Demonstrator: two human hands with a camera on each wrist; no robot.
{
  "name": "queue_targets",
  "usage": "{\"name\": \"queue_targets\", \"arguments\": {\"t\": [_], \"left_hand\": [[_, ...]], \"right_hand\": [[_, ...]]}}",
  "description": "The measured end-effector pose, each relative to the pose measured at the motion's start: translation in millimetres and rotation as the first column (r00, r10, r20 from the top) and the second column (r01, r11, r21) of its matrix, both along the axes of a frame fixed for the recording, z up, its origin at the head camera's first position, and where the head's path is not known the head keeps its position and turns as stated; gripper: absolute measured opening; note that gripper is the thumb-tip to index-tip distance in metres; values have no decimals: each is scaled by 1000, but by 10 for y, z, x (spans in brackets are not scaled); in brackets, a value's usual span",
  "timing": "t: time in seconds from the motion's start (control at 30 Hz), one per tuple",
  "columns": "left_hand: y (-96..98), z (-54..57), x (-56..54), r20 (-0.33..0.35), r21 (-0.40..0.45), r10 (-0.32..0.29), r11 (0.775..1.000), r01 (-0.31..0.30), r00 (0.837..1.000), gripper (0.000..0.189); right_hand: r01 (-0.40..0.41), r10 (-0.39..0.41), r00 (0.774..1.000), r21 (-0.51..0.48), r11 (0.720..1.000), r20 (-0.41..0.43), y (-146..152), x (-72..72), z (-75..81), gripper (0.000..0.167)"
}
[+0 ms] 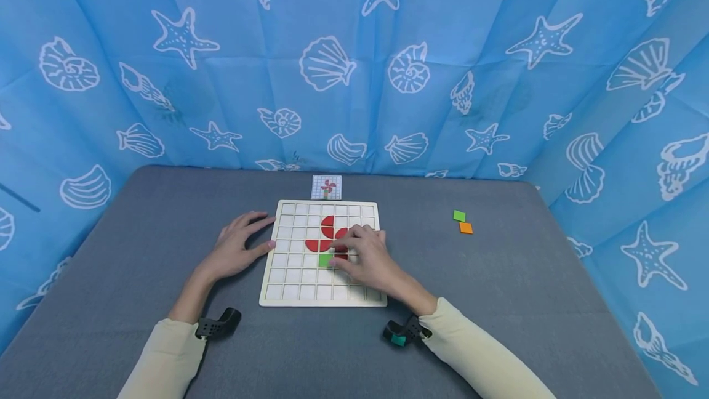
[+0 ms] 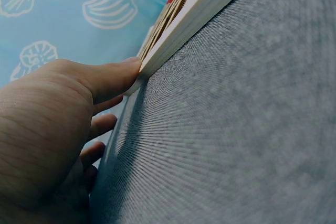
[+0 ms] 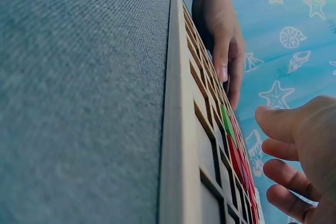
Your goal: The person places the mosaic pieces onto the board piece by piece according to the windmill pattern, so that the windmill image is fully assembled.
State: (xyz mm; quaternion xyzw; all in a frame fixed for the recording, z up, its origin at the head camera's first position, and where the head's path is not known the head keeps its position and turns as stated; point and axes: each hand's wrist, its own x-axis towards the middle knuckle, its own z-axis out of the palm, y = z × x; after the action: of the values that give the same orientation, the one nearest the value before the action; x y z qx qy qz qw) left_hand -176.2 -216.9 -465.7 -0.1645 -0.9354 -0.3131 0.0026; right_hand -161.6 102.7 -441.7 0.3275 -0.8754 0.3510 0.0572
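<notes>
A wooden grid board (image 1: 274, 293) with square cells lies on the table. My left hand (image 1: 235, 250) rests at its left side; in the left wrist view the thumb (image 2: 113, 77) touches the board's side (image 2: 181, 32), fingers extended. Over the right half of the board hovers my right hand (image 1: 370, 261), fingers loosely bent. Several red rounded pieces (image 1: 312, 245) fill cells near the middle, some partly covered by that hand. A green square tile (image 1: 324, 260) sits below them, beside the right thumb. In the right wrist view, nothing shows between the right thumb and fingers (image 3: 286, 174).
Behind the board lies a small card (image 1: 318, 188) printed with a red and green pinwheel-like pattern on a grid. To the right, a loose green tile (image 1: 459, 215) and an orange tile (image 1: 466, 228) lie on the grey tabletop (image 1: 526, 300). A blue curtain (image 1: 232, 79) hangs behind.
</notes>
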Motion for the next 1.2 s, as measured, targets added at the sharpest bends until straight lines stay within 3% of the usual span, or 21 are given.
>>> {"name": "queue_targets", "arguments": {"t": [0.63, 0.87, 1.2], "left_hand": [[1, 3, 3, 3, 0, -4, 1000, 4, 1000, 61], [-12, -29, -6, -2, 5, -9, 1000, 9, 1000, 62], [3, 4, 0, 5, -3, -3, 1000, 3, 1000, 60]], "right_hand": [[15, -15, 1000, -55, 998, 1, 247, 17, 87, 25], [42, -40, 998, -46, 998, 50, 358, 29, 128, 26], [109, -107, 993, -28, 994, 53, 559, 21, 158, 27]]}}
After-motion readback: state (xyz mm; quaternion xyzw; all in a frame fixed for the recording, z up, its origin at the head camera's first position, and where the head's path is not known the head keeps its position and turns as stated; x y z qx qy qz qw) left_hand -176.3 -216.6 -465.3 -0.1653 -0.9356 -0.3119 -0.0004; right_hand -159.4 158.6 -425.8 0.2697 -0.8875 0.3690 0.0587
